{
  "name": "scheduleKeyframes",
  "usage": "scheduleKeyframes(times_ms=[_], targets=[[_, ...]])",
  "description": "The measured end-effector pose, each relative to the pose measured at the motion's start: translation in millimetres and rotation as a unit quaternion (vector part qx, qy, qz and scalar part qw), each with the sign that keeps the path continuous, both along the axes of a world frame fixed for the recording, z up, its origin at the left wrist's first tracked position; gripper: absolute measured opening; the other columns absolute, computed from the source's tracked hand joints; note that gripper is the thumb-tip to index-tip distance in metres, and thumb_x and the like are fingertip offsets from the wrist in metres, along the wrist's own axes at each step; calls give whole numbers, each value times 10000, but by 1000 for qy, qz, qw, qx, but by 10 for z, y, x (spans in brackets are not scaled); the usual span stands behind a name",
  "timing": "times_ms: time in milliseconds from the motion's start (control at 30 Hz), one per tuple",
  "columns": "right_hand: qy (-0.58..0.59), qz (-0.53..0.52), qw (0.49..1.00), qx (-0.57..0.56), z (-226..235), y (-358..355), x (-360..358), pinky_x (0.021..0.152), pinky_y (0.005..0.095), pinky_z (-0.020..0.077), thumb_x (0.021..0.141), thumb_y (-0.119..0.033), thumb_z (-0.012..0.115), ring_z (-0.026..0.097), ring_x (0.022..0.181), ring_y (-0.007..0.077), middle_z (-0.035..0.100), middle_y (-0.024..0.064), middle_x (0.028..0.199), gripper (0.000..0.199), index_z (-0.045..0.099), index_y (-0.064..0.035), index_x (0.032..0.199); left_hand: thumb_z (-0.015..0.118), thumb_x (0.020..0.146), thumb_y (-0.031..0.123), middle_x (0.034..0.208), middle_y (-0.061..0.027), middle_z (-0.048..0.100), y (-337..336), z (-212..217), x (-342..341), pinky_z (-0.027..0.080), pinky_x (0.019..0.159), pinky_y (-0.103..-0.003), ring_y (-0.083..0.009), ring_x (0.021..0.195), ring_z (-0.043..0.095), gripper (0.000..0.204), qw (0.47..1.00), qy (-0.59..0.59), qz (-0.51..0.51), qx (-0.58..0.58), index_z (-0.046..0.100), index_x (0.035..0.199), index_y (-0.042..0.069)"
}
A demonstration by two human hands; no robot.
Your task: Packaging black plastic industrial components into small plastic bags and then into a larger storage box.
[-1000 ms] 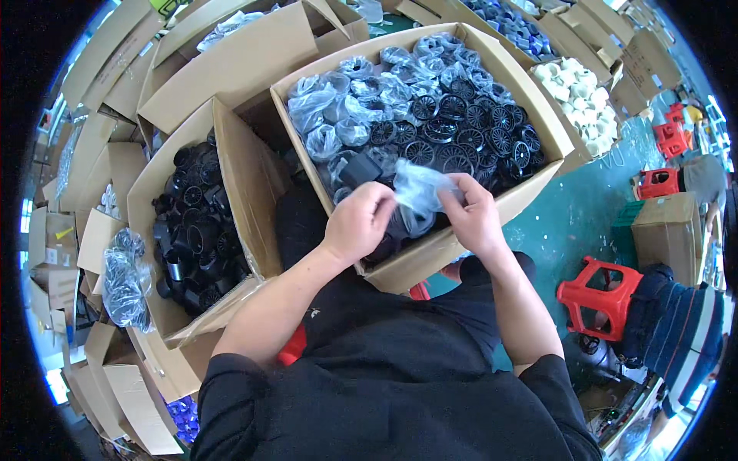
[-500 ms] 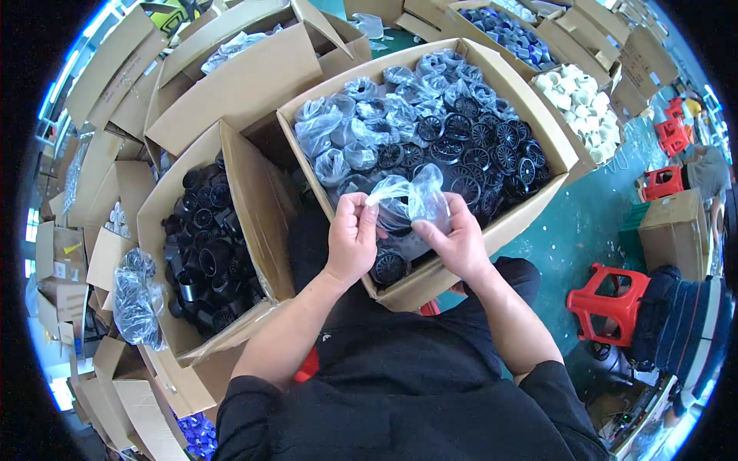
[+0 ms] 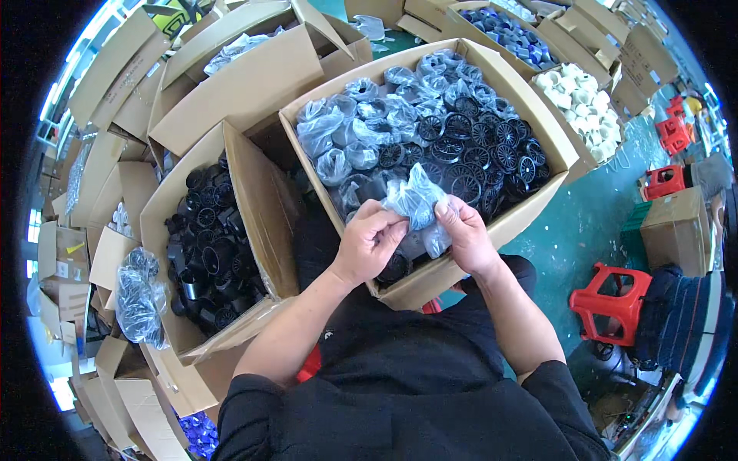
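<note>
Over the near edge of a large cardboard box [image 3: 511, 223], both of my hands grip a crumpled clear plastic bag [image 3: 417, 198]. My left hand [image 3: 371, 240] pinches its left side between thumb and fingers. On the other side, my right hand [image 3: 469, 237] has its thumb pressed against the plastic. Whether a part sits inside the bag is hard to make out. Beneath my hands the box holds black spoked wheel-like parts [image 3: 478, 157] on the right and plastic-wrapped parts [image 3: 357, 127] on the left and far side.
To my left stands a cardboard box [image 3: 254, 196] of loose black parts [image 3: 207, 246], with a bundle of clear bags [image 3: 140, 300] beside it. White parts [image 3: 576, 107] fill a box at the far right. A red stool [image 3: 611, 303] stands on the green floor at right.
The bag was stretched between my hands with its mouth spread; now it is bunched up. My left hand has moved right, closer to my right hand.
</note>
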State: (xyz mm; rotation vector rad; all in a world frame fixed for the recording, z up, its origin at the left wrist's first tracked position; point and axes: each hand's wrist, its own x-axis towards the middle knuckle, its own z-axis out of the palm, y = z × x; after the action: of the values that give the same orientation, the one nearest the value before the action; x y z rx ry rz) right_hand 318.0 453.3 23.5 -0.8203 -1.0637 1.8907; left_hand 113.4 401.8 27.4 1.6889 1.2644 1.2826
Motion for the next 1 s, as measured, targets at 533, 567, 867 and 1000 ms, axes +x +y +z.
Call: scheduleKeyframes(times_ms=[533, 567, 867, 1000], targets=[[-39, 39, 998, -16, 20, 10, -20, 622, 190, 427, 1067, -222, 525, 507, 686, 39, 620, -19, 845, 210, 640, -56, 1008, 605, 957, 24, 894, -43, 596, -34, -59, 53, 426, 645, -238, -117, 705, 509, 158, 990, -33, 124, 63, 641, 1111, 14], [-41, 48, 998, -11, -3, 19, -15, 620, 190, 425, 1068, -220, 524, 503, 683, 38, 616, -21, 838, 209, 637, -58, 999, 589, 973, 31, 892, -40, 602, -33, -90, 25, 424, 640, -234, -115, 692, 508, 154, 989, 26, 117, 82, 633, 1120, 19], [-47, -127, 991, 25, -89, 12, -50, 637, 193, 426, 1068, -222, 523, 519, 715, 46, 619, -8, 863, 204, 631, -63, 997, 577, 997, 65, 709, -3, 558, -171, -53, 45, 410, 566, -240, -106, 586, 466, 53, 991, 11, 131, -29, 613, 1008, 27], [2, -200, 980, 11, -15, 8, -127, 611, 198, 416, 1068, -247, 525, 498, 680, 50, 595, -18, 816, 224, 624, -64, 986, 570, 1006, 85, 693, -1, 547, -199, 82, 104, 407, 559, -242, -104, 579, 456, 78, 985, -35, 129, -106, 595, 957, 29]])
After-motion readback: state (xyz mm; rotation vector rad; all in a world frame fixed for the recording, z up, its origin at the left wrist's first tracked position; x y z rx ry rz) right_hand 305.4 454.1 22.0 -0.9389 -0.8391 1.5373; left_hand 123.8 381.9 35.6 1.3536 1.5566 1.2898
